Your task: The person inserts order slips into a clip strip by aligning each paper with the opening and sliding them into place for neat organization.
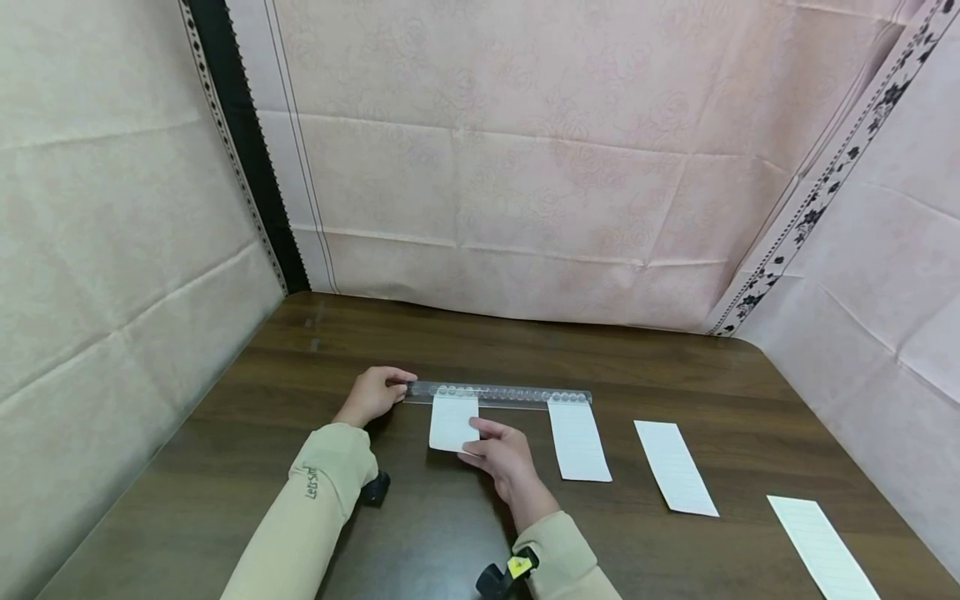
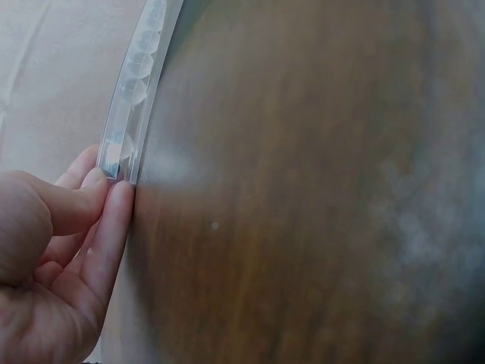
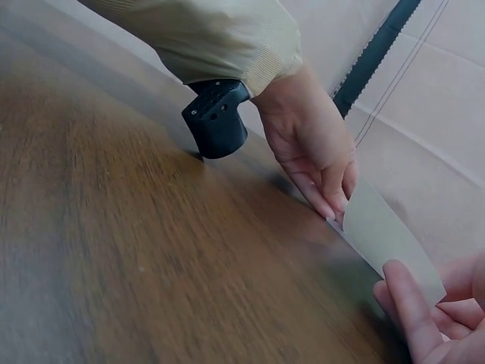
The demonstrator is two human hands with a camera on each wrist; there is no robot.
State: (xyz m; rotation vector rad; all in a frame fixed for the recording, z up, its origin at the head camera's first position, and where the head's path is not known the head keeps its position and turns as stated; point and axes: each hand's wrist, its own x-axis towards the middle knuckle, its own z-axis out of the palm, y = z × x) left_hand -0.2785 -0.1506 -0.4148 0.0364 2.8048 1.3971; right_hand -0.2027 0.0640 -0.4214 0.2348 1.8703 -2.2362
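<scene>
A clear plastic strip (image 1: 517,395) with a row of round bumps lies across the table. My left hand (image 1: 373,395) pinches its left end, with the thumb (image 2: 87,199) over the tip in the left wrist view. Between thumb and fingers, my right hand (image 1: 504,460) pinches the lower right corner of a white card (image 1: 452,421). This card's top edge meets the strip near its left end, under the bumps; in the right wrist view the card (image 3: 386,231) tilts up off the table. A second white card (image 1: 580,442) hangs down from the strip's right end, lying on the table.
Two more white cards lie to the right, one card (image 1: 677,467) in the middle and another card (image 1: 823,547) nearer the front right. Pale cloth walls (image 1: 480,183) enclose the brown wooden table (image 1: 360,329) at the back and sides. Dark cameras sit on both wrists.
</scene>
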